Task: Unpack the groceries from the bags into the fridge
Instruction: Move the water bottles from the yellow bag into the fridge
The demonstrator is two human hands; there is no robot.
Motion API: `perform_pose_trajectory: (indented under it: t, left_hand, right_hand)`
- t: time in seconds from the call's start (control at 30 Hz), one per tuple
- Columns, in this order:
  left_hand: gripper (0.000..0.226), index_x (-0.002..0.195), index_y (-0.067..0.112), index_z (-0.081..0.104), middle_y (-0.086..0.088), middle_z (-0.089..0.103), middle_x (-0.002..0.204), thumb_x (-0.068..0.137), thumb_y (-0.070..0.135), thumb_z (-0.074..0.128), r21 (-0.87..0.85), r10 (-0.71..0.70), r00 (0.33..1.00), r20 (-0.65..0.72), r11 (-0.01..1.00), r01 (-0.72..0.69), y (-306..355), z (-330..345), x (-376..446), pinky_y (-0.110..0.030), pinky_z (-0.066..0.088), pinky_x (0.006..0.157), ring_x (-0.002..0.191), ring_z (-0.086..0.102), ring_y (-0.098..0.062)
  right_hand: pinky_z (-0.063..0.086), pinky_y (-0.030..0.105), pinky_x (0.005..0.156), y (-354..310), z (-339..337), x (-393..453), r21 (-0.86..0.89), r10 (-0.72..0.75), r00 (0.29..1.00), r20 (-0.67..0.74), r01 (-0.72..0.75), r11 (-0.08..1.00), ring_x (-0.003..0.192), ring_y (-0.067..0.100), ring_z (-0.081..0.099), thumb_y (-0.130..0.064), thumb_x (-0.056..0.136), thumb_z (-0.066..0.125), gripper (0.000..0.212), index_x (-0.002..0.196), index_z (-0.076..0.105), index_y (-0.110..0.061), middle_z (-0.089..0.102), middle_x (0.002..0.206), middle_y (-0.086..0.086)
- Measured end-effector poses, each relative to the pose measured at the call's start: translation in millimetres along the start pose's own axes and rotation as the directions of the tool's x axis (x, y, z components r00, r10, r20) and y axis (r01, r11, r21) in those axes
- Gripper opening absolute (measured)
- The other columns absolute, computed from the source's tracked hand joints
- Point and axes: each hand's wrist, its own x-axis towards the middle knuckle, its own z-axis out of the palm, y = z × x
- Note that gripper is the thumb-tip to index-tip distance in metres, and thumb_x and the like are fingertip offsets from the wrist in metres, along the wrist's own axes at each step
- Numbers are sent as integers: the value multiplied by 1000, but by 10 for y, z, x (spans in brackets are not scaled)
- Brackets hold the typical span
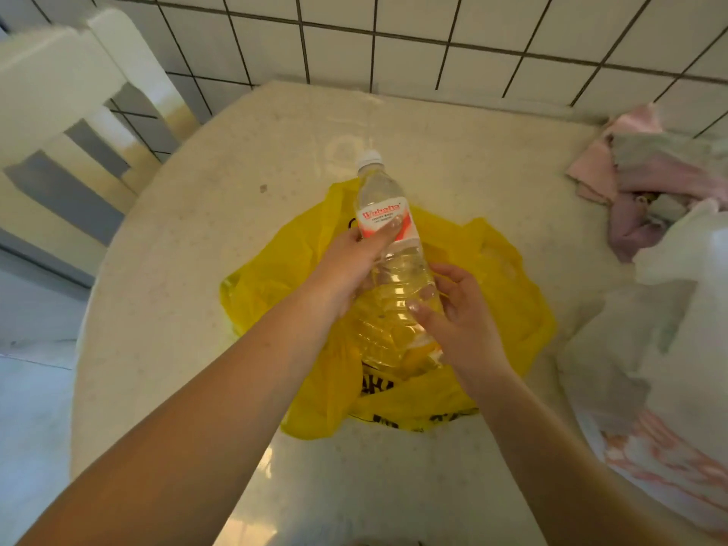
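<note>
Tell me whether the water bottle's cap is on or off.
On. The white cap sits on the neck of the water bottle, which the left hand and right hand hold above the yellow bag.

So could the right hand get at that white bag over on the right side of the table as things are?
Probably yes. The white bag lies in the open on the table, with nothing between it and the right hand. But that hand is on the water bottle, which the left hand also grips, so it must let go first.

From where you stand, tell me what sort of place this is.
Probably a home kitchen or dining corner. A tiled wall backs a pale table, a white chair stands beside it, and both hands lift a water bottle from a yellow shopping bag.
</note>
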Motion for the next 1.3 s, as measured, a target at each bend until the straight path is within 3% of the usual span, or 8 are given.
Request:
perform_pose_trajectory:
  t: [0.2,0.33,0.47,0.57,0.63,0.77,0.87,1.3]
  left_hand:
    - [39,110,7,63,-8,72,96,79,28,74,-157,124,985,-118,977,-142,89,-138,17,-36,56,71,81,70,-19]
    - [52,108,18,56,2,67,103,66,30,83,166,378,904,-201,922,-348,156,-329,48,-26,53,73,91,66,-9]
    - [62,115,18,48,10,60,103,65,20,85,367,523,833,-178,821,-437,166,-402,7,-13,49,70,87,60,7]
    - [65,117,11,46,12,58,100,65,14,85,371,539,820,-191,813,-448,66,-434,25,-10,47,67,82,58,12]
    - [66,117,11,44,10,58,102,65,15,85,360,542,811,-219,818,-449,1,-455,36,-10,47,69,85,59,11]
    - [66,113,18,41,13,56,101,65,19,85,352,534,801,-272,829,-434,-88,-484,72,-8,46,68,85,58,12]
    - [66,114,22,40,13,57,103,65,21,85,336,505,810,-297,850,-407,-162,-519,133,-11,48,71,90,60,7]
    - [70,121,29,38,17,51,116,68,23,83,381,507,836,-209,830,-408,-234,-553,206,-6,43,80,105,53,9]
  right_hand:
    - [47,35,95,-121,-64,234,-32,-103,964,244,114,993,114,11,57,-17,79,71,43,112,51,-36,60,123,-3]
    - [45,36,100,-150,-146,555,-277,-149,951,269,225,934,116,7,54,-23,86,64,33,109,55,-45,58,122,-13]
    - [35,34,106,-8,-279,888,-722,-142,799,585,592,358,131,21,39,-11,88,61,43,129,55,-23,45,141,2]
    - [45,45,99,77,-251,1024,-630,-47,628,777,776,-25,130,35,41,0,76,68,56,127,58,-18,45,141,15]
    - [44,50,99,125,-200,1109,-582,11,586,810,806,-107,132,37,37,-3,73,71,61,130,55,-19,41,143,19]
    - [31,45,111,162,30,1203,-816,81,818,569,550,177,142,29,15,-40,81,64,65,140,38,-31,10,156,7]
    - [29,41,111,135,264,1288,-863,61,910,411,367,347,141,29,18,-41,83,60,64,141,37,-29,7,157,6]
    - [41,42,93,195,607,1645,-902,113,990,82,26,431,126,35,40,-36,83,65,95,149,-2,-23,34,139,18]
